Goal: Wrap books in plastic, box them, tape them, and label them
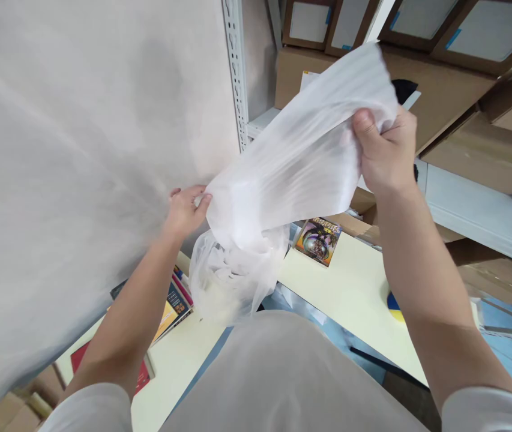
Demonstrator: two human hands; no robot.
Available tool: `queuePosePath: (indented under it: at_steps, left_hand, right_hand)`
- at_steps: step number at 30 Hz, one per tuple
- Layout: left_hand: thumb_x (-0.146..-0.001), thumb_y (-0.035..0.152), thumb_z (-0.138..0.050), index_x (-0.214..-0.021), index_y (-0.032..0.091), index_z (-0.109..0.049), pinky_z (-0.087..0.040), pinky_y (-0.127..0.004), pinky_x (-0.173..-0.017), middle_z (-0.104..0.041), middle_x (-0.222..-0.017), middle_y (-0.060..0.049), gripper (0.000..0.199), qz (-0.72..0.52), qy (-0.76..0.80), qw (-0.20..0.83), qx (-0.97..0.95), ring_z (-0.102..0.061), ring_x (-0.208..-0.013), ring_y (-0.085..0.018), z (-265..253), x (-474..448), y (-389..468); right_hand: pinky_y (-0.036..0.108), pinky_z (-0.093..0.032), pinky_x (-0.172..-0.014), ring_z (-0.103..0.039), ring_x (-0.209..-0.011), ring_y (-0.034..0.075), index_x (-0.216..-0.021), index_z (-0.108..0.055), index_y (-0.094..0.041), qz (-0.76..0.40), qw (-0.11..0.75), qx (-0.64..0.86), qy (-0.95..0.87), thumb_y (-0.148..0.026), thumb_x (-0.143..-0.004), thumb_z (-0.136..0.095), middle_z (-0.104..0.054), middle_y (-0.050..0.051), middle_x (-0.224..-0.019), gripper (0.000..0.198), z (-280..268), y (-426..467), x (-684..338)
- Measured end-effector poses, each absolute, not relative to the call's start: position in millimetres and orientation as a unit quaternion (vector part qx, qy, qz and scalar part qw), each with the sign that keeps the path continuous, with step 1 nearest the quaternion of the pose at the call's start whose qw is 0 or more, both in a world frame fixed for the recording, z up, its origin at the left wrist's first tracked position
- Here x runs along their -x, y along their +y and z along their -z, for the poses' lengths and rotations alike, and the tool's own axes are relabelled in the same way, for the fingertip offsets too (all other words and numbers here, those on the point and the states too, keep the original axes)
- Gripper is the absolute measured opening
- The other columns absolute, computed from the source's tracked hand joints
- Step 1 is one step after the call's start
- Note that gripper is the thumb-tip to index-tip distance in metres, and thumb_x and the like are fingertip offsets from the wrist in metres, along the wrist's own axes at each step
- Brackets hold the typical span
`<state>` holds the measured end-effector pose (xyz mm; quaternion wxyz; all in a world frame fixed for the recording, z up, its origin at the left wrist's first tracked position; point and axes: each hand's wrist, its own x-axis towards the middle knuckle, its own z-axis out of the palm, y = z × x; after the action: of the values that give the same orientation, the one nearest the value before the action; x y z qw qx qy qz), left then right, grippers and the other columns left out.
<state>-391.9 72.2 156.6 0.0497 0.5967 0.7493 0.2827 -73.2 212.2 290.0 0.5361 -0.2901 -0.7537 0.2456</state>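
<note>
Pinched at right end in grip of right hand (388,147), thumb on top, and at left edge between thumb and fingers of left hand (187,210): thin white ribbed translucent sheet (301,150), aslant in mid-air. Below it, rumpled translucent plastic bag (233,282) with white scraps inside. Beyond, on cream-coloured surface (357,276), colourful picture-covered book (319,241); farther right, brown cardboard boxes (481,150) on white metal shelf (467,207).

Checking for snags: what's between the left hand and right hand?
In the head view, a translucent white sheet spans from the left hand to the right hand, held by both.
</note>
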Motion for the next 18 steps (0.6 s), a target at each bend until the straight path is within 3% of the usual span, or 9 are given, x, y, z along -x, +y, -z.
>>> queuePosePath:
  at_steps: [2, 4, 6, 8, 10, 13, 14, 16, 18]
  left_hand:
    - [-0.086, 0.046, -0.045, -0.112, 0.024, -0.061, -0.043, -0.035, -0.085, -0.07, -0.093, -0.005, 0.037, -0.27, 0.752, 0.064, -0.597, -0.063, -0.085, -0.022, -166.3, 401.7, 70.8]
    - [-0.083, 0.052, -0.05, -0.105, 0.023, -0.063, -0.045, -0.03, -0.072, -0.068, -0.079, -0.004, 0.039, -0.24, 0.757, 0.082, -0.602, -0.061, -0.075, -0.021, -165.9, 412.7, 71.4]
    - [-0.079, 0.056, -0.054, -0.101, 0.023, -0.064, -0.044, -0.029, -0.068, -0.067, -0.074, -0.003, 0.041, -0.214, 0.759, 0.097, -0.607, -0.061, -0.073, -0.022, -153.2, 423.4, 71.2]
    - [-0.076, 0.057, -0.058, -0.101, 0.023, -0.065, -0.046, -0.033, -0.075, -0.069, -0.084, -0.006, 0.043, -0.185, 0.753, 0.097, -0.624, -0.062, -0.083, -0.024, -132.7, 430.6, 68.1]
    - [-0.076, 0.057, -0.059, -0.104, 0.023, -0.067, -0.042, -0.043, -0.092, -0.066, -0.111, -0.012, 0.045, -0.154, 0.748, 0.072, -0.642, -0.056, -0.11, -0.031, -113.5, 431.0, 62.7]
    - [-0.081, 0.061, -0.051, -0.129, 0.025, -0.055, -0.026, -0.055, -0.106, -0.04, -0.147, -0.015, 0.06, -0.195, 0.728, 0.065, -0.654, -0.03, -0.137, -0.037, -105.1, 415.8, 59.3]
    - [-0.082, 0.062, -0.048, -0.138, 0.024, -0.045, -0.026, -0.053, -0.108, -0.035, -0.15, -0.015, 0.068, -0.233, 0.709, 0.084, -0.661, -0.028, -0.139, -0.035, -108.9, 407.4, 61.8]
    - [-0.079, 0.065, -0.052, -0.147, 0.021, -0.029, -0.031, -0.045, -0.108, -0.04, -0.147, -0.016, 0.085, -0.314, 0.651, 0.126, -0.679, -0.035, -0.136, -0.031, -123.4, 389.2, 73.0]
    - [-0.066, 0.064, -0.068, -0.146, 0.02, -0.031, -0.033, -0.045, -0.106, -0.051, -0.137, -0.015, 0.098, -0.346, 0.645, 0.126, -0.67, -0.044, -0.129, -0.031, -140.5, 374.4, 88.7]
  right_hand:
    - [0.037, -0.049, -0.081, -0.056, -0.1, 0.023, -0.091, -0.057, -0.026, -0.229, 0.541, 0.294, -0.754, -0.06, -0.086, -0.052, -0.063, 0.004, -0.087, 0.034, -294.2, 217.3, 69.6]
    - [0.037, -0.049, -0.082, -0.055, -0.1, 0.023, -0.089, -0.057, -0.026, -0.22, 0.536, 0.3, -0.758, -0.059, -0.087, -0.052, -0.063, 0.004, -0.084, 0.033, -291.4, 223.1, 67.4]
    - [0.036, -0.05, -0.079, -0.057, -0.094, 0.022, -0.084, -0.057, -0.025, -0.223, 0.525, 0.307, -0.762, -0.057, -0.086, -0.055, -0.061, 0.003, -0.078, 0.032, -281.5, 228.1, 67.6]
    - [0.036, -0.052, -0.074, -0.058, -0.087, 0.021, -0.078, -0.057, -0.023, -0.236, 0.511, 0.31, -0.767, -0.054, -0.083, -0.06, -0.058, 0.001, -0.072, 0.031, -267.7, 230.8, 69.7]
    - [0.036, -0.053, -0.07, -0.059, -0.08, 0.02, -0.073, -0.057, -0.021, -0.254, 0.491, 0.308, -0.774, -0.051, -0.081, -0.063, -0.056, -0.001, -0.067, 0.031, -254.9, 230.7, 72.8]
    - [0.035, -0.054, -0.067, -0.06, -0.076, 0.018, -0.071, -0.059, -0.02, -0.276, 0.463, 0.291, -0.79, -0.049, -0.078, -0.066, -0.056, -0.002, -0.067, 0.031, -245.6, 227.1, 78.0]
    - [0.034, -0.054, -0.067, -0.061, -0.076, 0.018, -0.072, -0.059, -0.019, -0.278, 0.458, 0.283, -0.795, -0.049, -0.078, -0.066, -0.057, -0.002, -0.069, 0.031, -245.7, 225.7, 79.9]
    - [0.035, -0.055, -0.068, -0.061, -0.077, 0.018, -0.073, -0.06, -0.019, -0.278, 0.456, 0.269, -0.802, -0.05, -0.077, -0.067, -0.058, -0.002, -0.071, 0.032, -249.2, 223.2, 83.8]
    - [0.036, -0.055, -0.07, -0.061, -0.079, 0.018, -0.073, -0.06, -0.019, -0.275, 0.465, 0.266, -0.799, -0.051, -0.076, -0.067, -0.059, -0.002, -0.073, 0.033, -255.0, 221.7, 86.4]
